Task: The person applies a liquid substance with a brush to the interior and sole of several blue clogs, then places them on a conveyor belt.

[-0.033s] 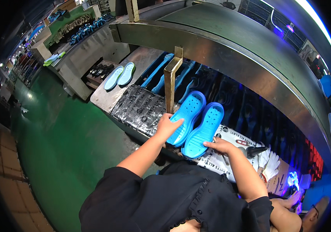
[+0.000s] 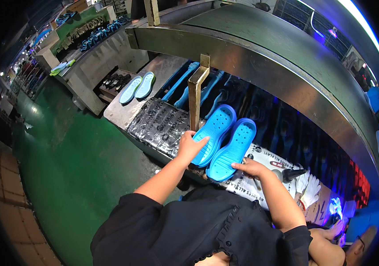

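Left hand (image 2: 190,147) gripping left blue sole (image 2: 216,131), right hand (image 2: 251,168) gripping right blue sole (image 2: 233,150), both soles over the near edge of the worktop (image 2: 119,112), pale sole pair (image 2: 144,85) near its left edge.

Our left hand (image 2: 189,147) grips the left blue sole (image 2: 216,130) by its edge and our right hand (image 2: 248,167) the right blue sole (image 2: 233,148), thumbs on top. Farther left, a pale, green-edged pair of soles (image 2: 144,85) lies on the grey surface (image 2: 165,66); to our right, white gloves (image 2: 310,191) lie near a black-tipped object (image 2: 293,173).
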Tool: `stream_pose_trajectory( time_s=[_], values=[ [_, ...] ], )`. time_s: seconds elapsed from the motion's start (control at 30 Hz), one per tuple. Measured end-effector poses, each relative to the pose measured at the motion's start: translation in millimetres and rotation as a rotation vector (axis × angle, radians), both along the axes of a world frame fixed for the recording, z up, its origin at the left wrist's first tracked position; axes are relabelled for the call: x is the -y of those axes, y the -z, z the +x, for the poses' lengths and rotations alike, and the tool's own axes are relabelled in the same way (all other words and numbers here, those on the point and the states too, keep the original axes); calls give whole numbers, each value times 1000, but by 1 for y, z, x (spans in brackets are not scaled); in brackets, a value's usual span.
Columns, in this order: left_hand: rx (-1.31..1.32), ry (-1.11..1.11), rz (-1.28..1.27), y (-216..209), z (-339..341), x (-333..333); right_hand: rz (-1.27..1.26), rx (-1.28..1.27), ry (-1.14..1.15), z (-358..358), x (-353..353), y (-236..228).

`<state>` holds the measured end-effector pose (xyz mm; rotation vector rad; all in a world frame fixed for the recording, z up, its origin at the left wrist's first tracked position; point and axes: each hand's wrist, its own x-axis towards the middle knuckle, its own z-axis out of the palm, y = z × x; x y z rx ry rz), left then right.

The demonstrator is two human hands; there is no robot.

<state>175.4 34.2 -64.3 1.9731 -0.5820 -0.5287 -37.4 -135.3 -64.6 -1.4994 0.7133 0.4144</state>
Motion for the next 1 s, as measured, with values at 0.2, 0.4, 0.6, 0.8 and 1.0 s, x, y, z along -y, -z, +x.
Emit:
stream_pose_trajectory(
  time_s=[0.2, 0.4, 0.6, 0.8, 1.0],
  values=[
    [303, -165, -184, 0, -5, -34, -130, 50, 37, 17, -16, -8],
    [657, 43, -294, -44, -36, -39, -559, 98, 9, -8, -8, -40],
    [403, 205, -195, -64, -61, -30, -751, 542, 372, -62, -1, -90],
    [861, 415, 287, -57, -65, 4, -369, 776, 1243, -164, -12, -94],
    [993, 479, 401, -65, -62, 17, 43, 773, 1412, -237, -39, -40]
  ],
)
